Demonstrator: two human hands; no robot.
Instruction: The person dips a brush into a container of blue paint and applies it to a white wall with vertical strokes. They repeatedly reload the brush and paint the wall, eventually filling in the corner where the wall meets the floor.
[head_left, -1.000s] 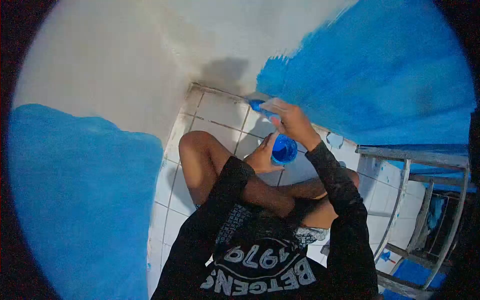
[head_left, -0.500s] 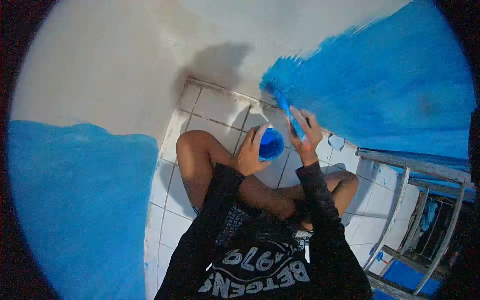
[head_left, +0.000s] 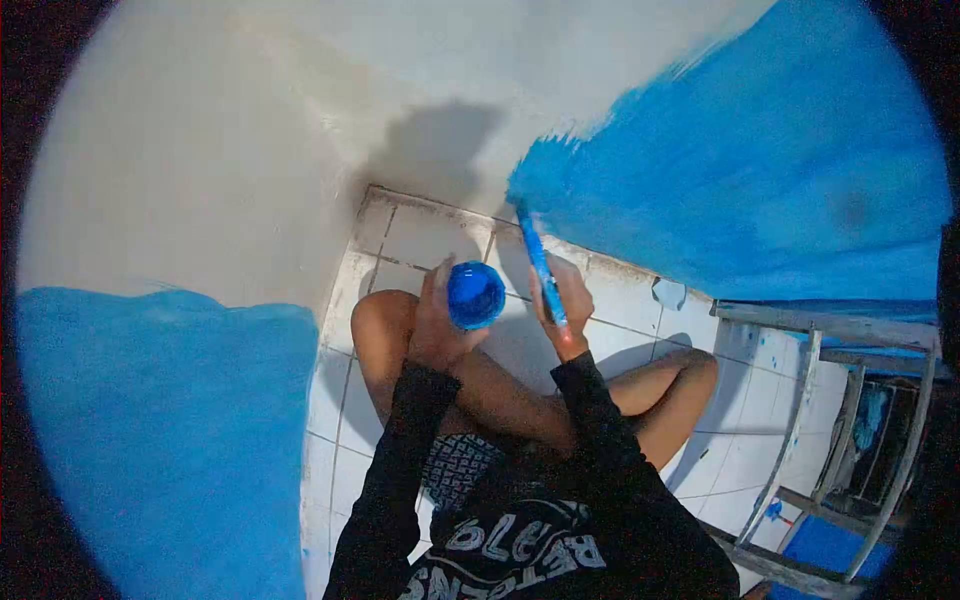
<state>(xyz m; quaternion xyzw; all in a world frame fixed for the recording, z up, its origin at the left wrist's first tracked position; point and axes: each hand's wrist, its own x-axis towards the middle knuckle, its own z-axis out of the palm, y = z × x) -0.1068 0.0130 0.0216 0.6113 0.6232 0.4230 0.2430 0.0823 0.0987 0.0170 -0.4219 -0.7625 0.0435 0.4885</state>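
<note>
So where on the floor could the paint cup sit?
For the paint cup, bare tiles lie between the white wall and the left knee, and between the right leg and the metal frame. Legs and the paintbrush crowd the middle.

White tiled floor (head_left: 430, 235) with dark grout lines, meeting the walls at the far side. A person's bare folded legs (head_left: 385, 335) rest on it at centre. A blue paint smear (head_left: 668, 293) marks a far-right tile. A paint-spattered metal frame (head_left: 800, 420) stands at right.
</note>
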